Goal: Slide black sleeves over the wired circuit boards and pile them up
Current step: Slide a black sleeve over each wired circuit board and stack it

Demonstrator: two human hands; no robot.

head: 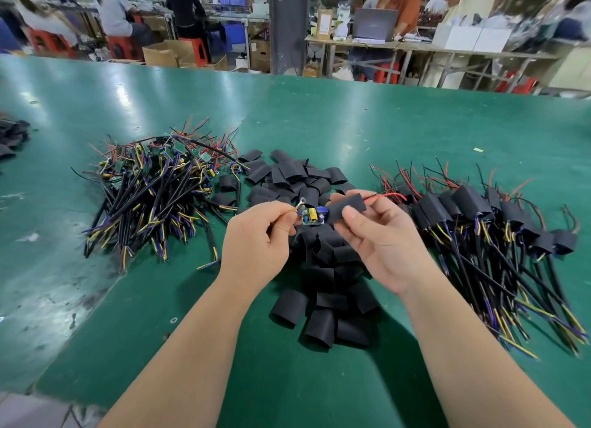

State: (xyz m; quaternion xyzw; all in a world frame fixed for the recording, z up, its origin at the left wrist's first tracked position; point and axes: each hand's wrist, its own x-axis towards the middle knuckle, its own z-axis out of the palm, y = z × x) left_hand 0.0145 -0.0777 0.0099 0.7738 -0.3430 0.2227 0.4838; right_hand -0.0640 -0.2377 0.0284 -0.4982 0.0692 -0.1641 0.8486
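Observation:
My left hand pinches the wires at one end of a small circuit board with yellow and blue parts. My right hand pinches a black sleeve that covers the board's right end; red wires stick out of the sleeve's far side. Both hands are held above a heap of loose black sleeves on the green table. A pile of bare wired boards lies to the left. A pile of sleeved boards lies to the right.
More dark sleeves lie at the table's far left edge. A small yellow scrap sits on the mat at the back right. Beyond the table, people sit at workbenches among cardboard boxes and red stools.

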